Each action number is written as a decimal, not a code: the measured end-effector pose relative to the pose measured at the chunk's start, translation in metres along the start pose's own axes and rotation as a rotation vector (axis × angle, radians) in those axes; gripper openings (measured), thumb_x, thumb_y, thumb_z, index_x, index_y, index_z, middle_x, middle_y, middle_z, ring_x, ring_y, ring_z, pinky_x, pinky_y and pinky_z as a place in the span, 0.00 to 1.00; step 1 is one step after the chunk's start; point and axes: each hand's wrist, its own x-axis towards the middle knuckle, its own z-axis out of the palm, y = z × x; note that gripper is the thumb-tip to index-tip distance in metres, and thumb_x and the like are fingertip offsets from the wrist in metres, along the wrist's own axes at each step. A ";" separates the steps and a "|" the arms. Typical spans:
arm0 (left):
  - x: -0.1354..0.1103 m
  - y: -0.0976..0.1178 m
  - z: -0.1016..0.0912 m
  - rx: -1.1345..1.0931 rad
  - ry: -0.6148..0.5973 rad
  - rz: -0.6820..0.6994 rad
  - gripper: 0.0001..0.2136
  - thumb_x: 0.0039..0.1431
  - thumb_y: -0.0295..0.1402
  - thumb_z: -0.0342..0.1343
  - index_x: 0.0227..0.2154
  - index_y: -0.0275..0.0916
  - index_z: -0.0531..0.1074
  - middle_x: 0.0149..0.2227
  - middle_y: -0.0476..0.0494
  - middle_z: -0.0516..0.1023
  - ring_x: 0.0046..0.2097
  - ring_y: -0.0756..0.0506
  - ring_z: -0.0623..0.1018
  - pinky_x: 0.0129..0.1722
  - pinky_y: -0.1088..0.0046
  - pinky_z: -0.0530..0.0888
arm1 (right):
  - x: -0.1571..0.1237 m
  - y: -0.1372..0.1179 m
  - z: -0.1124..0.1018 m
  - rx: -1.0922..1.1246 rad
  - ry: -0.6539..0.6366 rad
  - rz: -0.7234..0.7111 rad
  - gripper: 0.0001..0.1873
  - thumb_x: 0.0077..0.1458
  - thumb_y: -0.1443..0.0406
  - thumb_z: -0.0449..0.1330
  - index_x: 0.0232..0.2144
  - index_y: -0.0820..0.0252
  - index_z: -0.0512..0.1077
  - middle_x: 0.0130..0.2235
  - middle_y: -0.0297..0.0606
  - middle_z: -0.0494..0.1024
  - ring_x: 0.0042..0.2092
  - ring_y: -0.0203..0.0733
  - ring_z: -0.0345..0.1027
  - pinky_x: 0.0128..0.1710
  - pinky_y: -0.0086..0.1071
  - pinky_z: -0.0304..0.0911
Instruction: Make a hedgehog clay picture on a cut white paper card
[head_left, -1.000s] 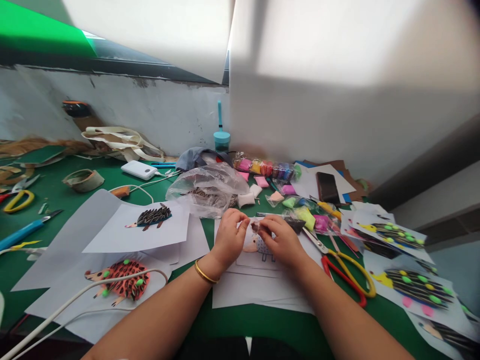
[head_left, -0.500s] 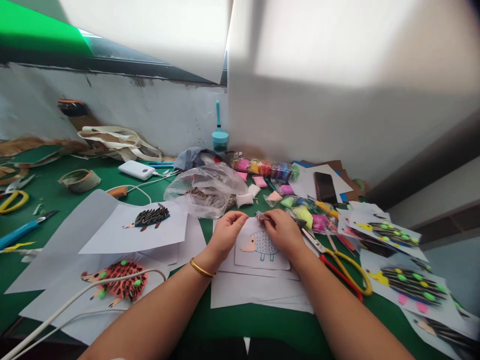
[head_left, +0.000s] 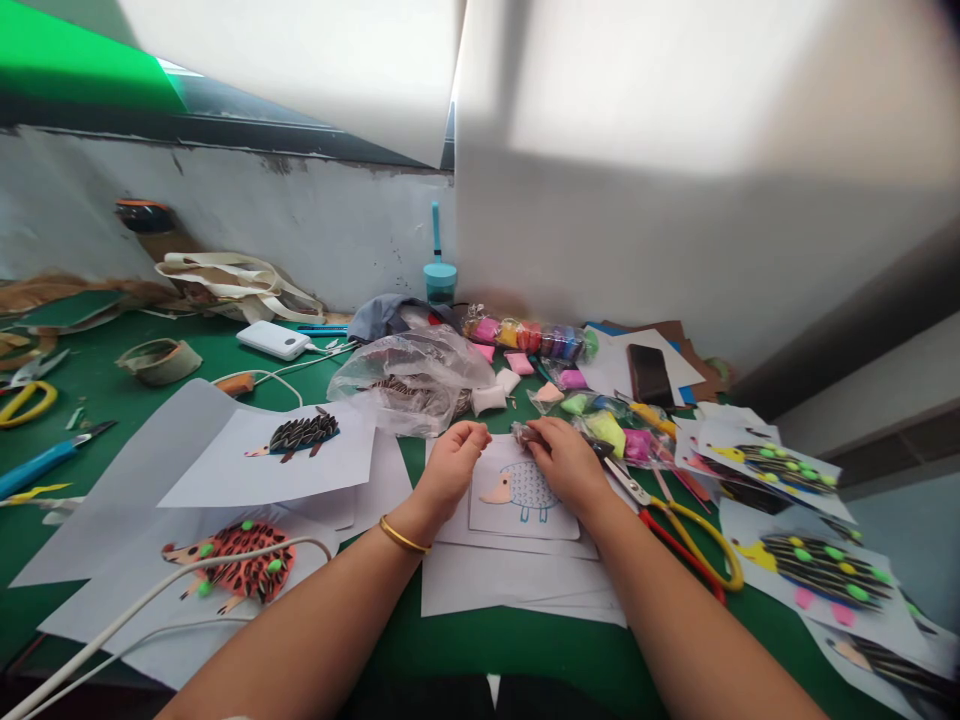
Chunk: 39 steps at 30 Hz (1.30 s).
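Above the left edge of a hedgehog drawing (head_left: 531, 487), my left hand (head_left: 456, 462) is closed, thumb against fingertips; whatever it pinches is too small to make out. My right hand (head_left: 566, 462) covers the drawing's upper right corner, its fingers closed round a small crinkled clear plastic packet (head_left: 520, 432) with something dark in it. The drawing has a peach-coloured face and blue outlined body and feet. It lies on several white sheets (head_left: 480, 585). Right of my right hand are yellow-handled scissors (head_left: 709, 545) and a red-handled tool (head_left: 682, 555).
A clear bag of striped seeds (head_left: 412, 390) stands behind my hands, with colourful clay packets (head_left: 615, 430) to its right. Finished hedgehog pictures lie at left (head_left: 232, 565) and right (head_left: 817, 570). A white cable (head_left: 150, 600) crosses the left papers. A phone (head_left: 649, 375) lies behind.
The fingers of my left hand have curled in more and shifted slightly left. My right hand has stayed nearly in place, still on the packet.
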 end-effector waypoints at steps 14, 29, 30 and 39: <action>-0.002 0.004 0.002 -0.100 -0.042 -0.068 0.14 0.52 0.46 0.63 0.29 0.37 0.76 0.31 0.47 0.74 0.35 0.49 0.69 0.38 0.72 0.65 | -0.004 -0.001 -0.002 0.019 0.044 -0.075 0.21 0.56 0.71 0.54 0.51 0.62 0.73 0.53 0.48 0.75 0.55 0.51 0.68 0.58 0.47 0.64; -0.003 0.005 0.002 -0.309 -0.046 -0.241 0.16 0.45 0.46 0.68 0.30 0.37 0.79 0.34 0.44 0.77 0.37 0.49 0.72 0.39 0.73 0.66 | -0.004 0.002 -0.002 0.046 0.032 -0.046 0.21 0.58 0.72 0.51 0.52 0.60 0.73 0.51 0.47 0.76 0.53 0.48 0.68 0.56 0.45 0.65; -0.003 0.005 0.002 -0.337 -0.050 -0.252 0.16 0.45 0.45 0.68 0.30 0.37 0.78 0.34 0.45 0.77 0.37 0.49 0.72 0.39 0.73 0.66 | -0.004 0.002 -0.003 0.055 0.042 -0.054 0.21 0.59 0.72 0.51 0.52 0.61 0.73 0.52 0.47 0.75 0.53 0.48 0.68 0.56 0.45 0.65; -0.003 0.010 0.001 -0.402 -0.073 -0.250 0.15 0.45 0.41 0.70 0.27 0.37 0.73 0.29 0.50 0.70 0.32 0.53 0.69 0.35 0.76 0.66 | -0.006 0.001 -0.004 0.102 0.050 -0.086 0.20 0.60 0.70 0.51 0.52 0.59 0.72 0.51 0.46 0.76 0.54 0.49 0.68 0.56 0.45 0.65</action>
